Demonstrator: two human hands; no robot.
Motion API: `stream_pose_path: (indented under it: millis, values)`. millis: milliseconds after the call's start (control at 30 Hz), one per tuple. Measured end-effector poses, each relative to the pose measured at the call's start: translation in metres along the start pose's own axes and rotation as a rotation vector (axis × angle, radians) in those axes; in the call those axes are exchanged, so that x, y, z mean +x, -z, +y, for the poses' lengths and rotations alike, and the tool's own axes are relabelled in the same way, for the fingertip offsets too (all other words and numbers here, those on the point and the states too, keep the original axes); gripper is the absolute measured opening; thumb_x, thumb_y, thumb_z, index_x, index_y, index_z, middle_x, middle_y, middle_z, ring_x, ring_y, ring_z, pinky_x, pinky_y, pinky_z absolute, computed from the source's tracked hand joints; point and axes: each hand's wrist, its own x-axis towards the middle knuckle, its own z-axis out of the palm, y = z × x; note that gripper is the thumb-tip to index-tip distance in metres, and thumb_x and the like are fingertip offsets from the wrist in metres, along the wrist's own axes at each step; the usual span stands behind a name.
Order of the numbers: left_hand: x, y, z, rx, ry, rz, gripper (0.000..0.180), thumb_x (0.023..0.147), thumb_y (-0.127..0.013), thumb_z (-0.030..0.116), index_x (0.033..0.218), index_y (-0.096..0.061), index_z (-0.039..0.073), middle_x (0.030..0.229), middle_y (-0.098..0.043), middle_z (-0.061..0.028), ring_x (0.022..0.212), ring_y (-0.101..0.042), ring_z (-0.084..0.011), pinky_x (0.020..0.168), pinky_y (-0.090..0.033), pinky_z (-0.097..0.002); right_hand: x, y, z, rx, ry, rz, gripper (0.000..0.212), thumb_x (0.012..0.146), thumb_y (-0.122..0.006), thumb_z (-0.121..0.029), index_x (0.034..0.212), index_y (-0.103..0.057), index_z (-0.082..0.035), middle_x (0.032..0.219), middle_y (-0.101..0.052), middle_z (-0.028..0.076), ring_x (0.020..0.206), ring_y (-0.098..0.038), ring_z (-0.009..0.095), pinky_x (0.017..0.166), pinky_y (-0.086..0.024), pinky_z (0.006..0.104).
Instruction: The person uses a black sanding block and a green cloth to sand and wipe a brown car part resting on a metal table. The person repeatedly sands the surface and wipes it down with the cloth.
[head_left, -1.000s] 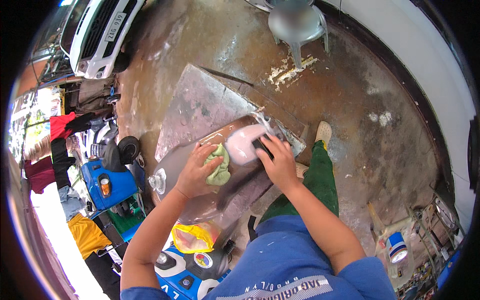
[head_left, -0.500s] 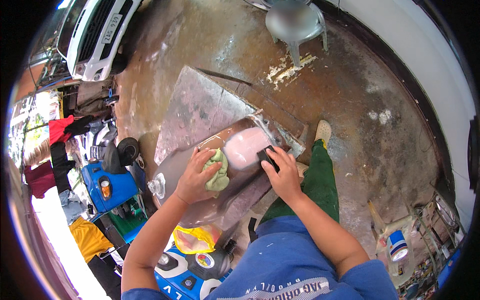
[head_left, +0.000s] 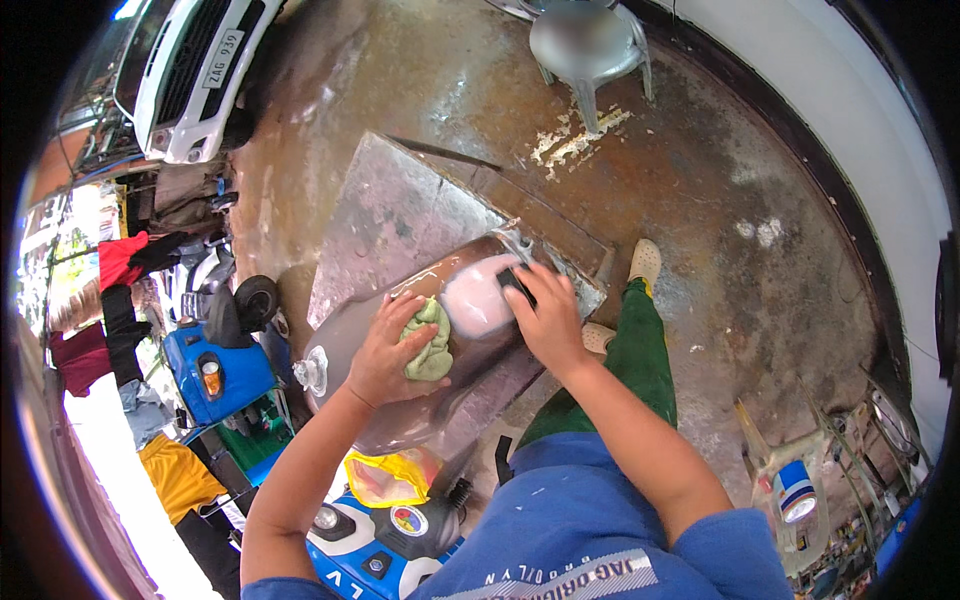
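Note:
A motorcycle fuel tank [head_left: 352, 325], glossy and brownish grey with a silver filler fitting at its left end, lies on a worn, paint-stained work stand [head_left: 385, 215]. A pale pink patch [head_left: 472, 302], smooth and oval, covers part of its right side. My left hand [head_left: 385, 345] is on the tank with a light green cloth [head_left: 430, 350] bunched under the thumb and fingers. At the upper right edge of the patch, my right hand [head_left: 550, 318] grips a small black block [head_left: 514, 285] pressed on the surface.
A white vehicle [head_left: 205, 75] stands at the far left. Blue motorcycle parts [head_left: 215, 365] and hung clothes [head_left: 80, 355] are on the left. A yellow-edged bag [head_left: 395, 478] rests near my body. A plastic stool [head_left: 585, 45] stands far off; a can [head_left: 795, 490] sits on a chair at right.
My right hand has slid the black block up and slightly left along the pink patch. My left hand with the cloth has barely shifted.

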Motion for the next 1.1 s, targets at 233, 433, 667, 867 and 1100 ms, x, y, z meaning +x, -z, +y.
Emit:
stream_pose_path:
  millis: [233,433,667,867,1100]
  values:
    - [0.012,-0.005,0.018,0.171,0.121,0.040,0.065,0.080,-0.087,0.048,0.130,-0.066,0.013,0.155,-0.051,-0.0196,0.148,-0.043,-0.0485,0.124,-0.026,-0.0690,0.040,-0.013,-0.001,-0.023,-0.017,-0.018,0.045,0.096,-0.073,-0.033,0.129,-0.075,-0.003,0.139,-0.064,0.025,0.126,-0.059,0.043,0.110,-0.046,0.0481]
    - [0.010,-0.016,0.022,0.149,0.167,0.115,0.062,0.079,-0.089,0.043,0.125,-0.066,0.009,0.148,-0.055,-0.0209,0.142,-0.049,-0.0455,0.122,-0.030,-0.0685,-0.009,0.005,-0.012,0.053,-0.027,-0.087,0.042,0.096,-0.074,-0.033,0.127,-0.076,-0.005,0.133,-0.065,0.023,0.124,-0.058,0.043,0.109,-0.046,0.0497]
    - [0.023,-0.021,0.027,0.125,0.138,0.191,0.061,0.074,-0.093,0.038,0.120,-0.066,0.008,0.138,-0.058,-0.0205,0.133,-0.055,-0.0437,0.120,-0.033,-0.0688,0.034,-0.009,-0.017,0.006,0.149,-0.012,0.035,0.095,-0.076,-0.030,0.122,-0.078,-0.006,0.129,-0.066,0.020,0.119,-0.060,0.041,0.103,-0.048,0.0490]
    - [0.014,-0.029,0.021,0.127,0.147,0.238,0.056,0.075,-0.091,0.035,0.118,-0.069,0.008,0.137,-0.058,-0.0191,0.131,-0.056,-0.0419,0.118,-0.036,-0.0702,-0.001,-0.004,-0.035,-0.044,0.203,-0.089,0.035,0.097,-0.074,-0.029,0.123,-0.077,-0.006,0.129,-0.064,0.020,0.120,-0.059,0.040,0.105,-0.047,0.0475]
    - [0.015,-0.018,0.028,0.142,0.124,0.254,0.056,0.076,-0.089,0.033,0.120,-0.067,0.008,0.137,-0.058,-0.0202,0.132,-0.055,-0.0448,0.121,-0.034,-0.0689,0.043,-0.028,-0.053,-0.106,0.174,-0.045,0.035,0.096,-0.074,-0.032,0.122,-0.078,-0.009,0.125,-0.066,0.020,0.115,-0.061,0.041,0.101,-0.049,0.0504]
